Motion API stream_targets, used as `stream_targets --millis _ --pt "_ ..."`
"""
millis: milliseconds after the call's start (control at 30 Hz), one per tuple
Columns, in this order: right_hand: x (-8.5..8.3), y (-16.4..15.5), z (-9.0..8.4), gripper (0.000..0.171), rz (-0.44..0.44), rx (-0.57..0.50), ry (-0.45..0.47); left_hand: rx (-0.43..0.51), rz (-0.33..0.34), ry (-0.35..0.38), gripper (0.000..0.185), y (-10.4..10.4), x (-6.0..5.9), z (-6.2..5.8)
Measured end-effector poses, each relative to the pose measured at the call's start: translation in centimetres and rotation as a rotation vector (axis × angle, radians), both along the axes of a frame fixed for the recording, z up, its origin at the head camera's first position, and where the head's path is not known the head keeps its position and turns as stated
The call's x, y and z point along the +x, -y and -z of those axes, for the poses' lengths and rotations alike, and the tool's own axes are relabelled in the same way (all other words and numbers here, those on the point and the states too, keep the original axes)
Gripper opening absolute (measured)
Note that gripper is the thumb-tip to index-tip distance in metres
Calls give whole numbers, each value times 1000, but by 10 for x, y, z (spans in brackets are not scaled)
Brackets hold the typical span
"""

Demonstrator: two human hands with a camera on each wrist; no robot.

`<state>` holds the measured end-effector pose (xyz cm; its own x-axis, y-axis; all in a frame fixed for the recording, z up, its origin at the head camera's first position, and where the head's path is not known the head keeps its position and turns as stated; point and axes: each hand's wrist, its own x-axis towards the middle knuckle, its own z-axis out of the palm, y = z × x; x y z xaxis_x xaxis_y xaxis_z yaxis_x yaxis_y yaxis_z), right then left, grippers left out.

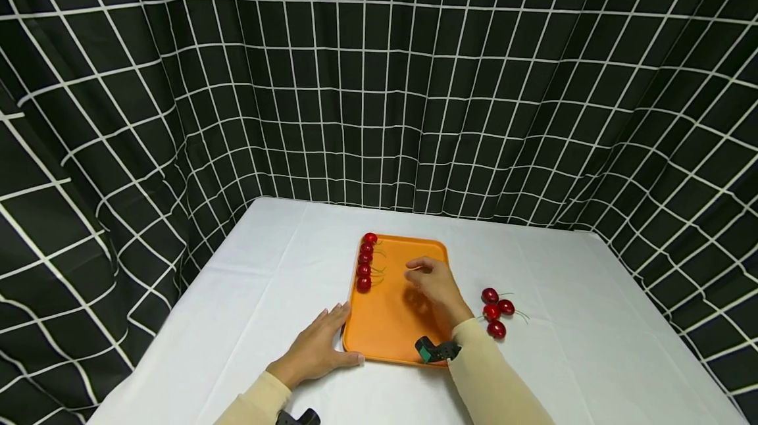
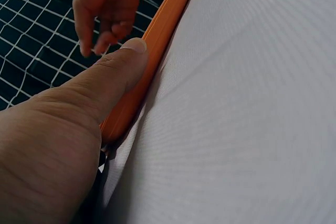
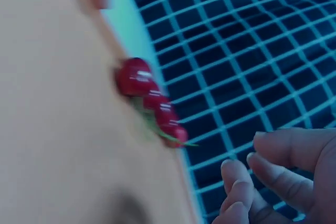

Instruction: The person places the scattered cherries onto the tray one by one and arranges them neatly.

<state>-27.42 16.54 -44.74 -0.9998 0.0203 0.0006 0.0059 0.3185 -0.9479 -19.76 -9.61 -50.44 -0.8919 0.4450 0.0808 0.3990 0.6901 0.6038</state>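
Note:
An orange tray (image 1: 379, 333) lies on the white-covered table. Several red cherries (image 1: 364, 270) with green stems form a row along its left edge. With its fingers spread, my left hand (image 1: 318, 345) rests at the tray's near left corner; in the left wrist view its thumb (image 2: 113, 74) lies against the orange rim. Above the tray's right half hovers my right hand (image 1: 437, 285), fingers loosely bent and nothing between them. The right wrist view shows a gap between the right thumb and fingertips (image 3: 233, 171), with the cherry row beyond.
Several more cherries (image 1: 491, 312) with stems are grouped on the white tablecloth (image 1: 580, 320), right of the tray. A black curtain with a white grid (image 1: 379, 83) surrounds the table at the back and sides.

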Motion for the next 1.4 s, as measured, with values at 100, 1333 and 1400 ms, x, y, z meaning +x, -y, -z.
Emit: stream_targets --millis 100,1333,1400 --pt "7 -16 -16 24 6 -82 -43 -2 -3 2 110 0 0 1" --pt "68 -207 7 26 322 -225 -155 1 -8 3 108 1 -1 3" --pt "68 -209 15 30 316 -140 -134 2 -7 11 108 1 -1 3"
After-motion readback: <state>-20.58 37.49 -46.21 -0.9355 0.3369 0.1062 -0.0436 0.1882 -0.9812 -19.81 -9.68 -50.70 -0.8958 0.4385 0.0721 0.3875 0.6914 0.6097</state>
